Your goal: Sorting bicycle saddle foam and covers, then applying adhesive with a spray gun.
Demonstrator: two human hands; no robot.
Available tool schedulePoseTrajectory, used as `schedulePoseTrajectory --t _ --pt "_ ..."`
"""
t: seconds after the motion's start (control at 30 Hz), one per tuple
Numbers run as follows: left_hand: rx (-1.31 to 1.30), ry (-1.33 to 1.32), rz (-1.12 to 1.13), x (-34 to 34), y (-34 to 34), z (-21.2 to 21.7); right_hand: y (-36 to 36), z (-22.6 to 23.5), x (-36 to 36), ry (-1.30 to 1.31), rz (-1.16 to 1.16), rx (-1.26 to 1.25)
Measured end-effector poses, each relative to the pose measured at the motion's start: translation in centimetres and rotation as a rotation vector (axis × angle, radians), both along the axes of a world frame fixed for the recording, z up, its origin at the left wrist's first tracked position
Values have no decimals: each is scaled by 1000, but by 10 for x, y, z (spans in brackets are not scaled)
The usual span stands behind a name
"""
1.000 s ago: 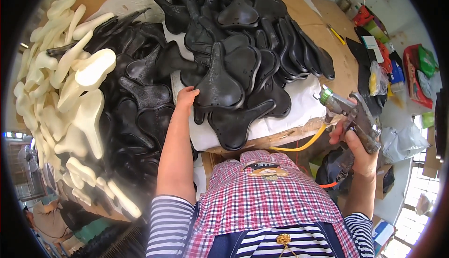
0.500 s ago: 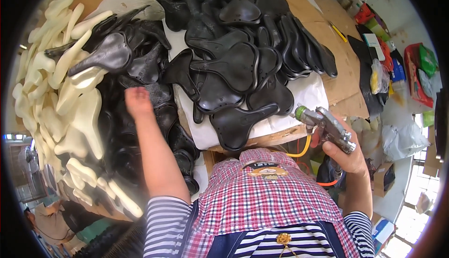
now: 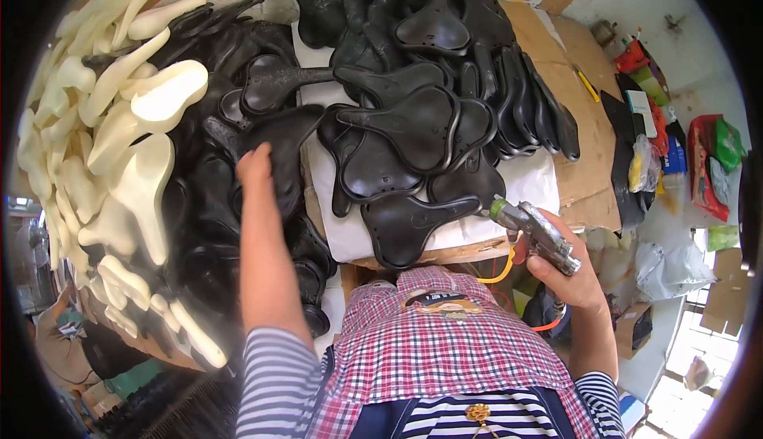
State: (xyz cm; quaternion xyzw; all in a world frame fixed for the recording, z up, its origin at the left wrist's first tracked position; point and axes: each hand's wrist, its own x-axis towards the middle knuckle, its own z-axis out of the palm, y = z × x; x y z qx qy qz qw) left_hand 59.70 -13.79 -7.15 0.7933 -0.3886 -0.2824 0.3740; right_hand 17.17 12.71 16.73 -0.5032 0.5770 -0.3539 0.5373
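Note:
My left hand is closed at the edge of a black bicycle saddle cover, which lies tilted over the dark heap with its narrow nose toward the white sheet. Part of its grip is hidden by the hand itself. In my right hand is a metal spray gun with a green ring near its nozzle, pointing left over the table's front edge. A yellow hose hangs below it. Closest to the nozzle lies another black saddle cover, at the front of the pile on the sheet.
Cream foam saddle pads are heaped at the left. Several black saddle covers overlap on a white sheet. Brown cardboard covers the table's right side, with a yellow cutter on it. Bags and a red tray stand further right.
The black saddle cover that lay on the cream pads is gone from there. A saddle cover now shows at my left hand, which has shifted slightly right. My right hand still holds the spray gun.

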Motion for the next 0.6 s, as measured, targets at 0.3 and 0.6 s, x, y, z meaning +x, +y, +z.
schedulePoseTrajectory --t 0.3,0.6 --pt "-260 -565 206 73 76 73 -15 5 -17 41 -51 -47" --pt "460 859 -288 -145 29 14 9 21 -24 165 -112 -73"
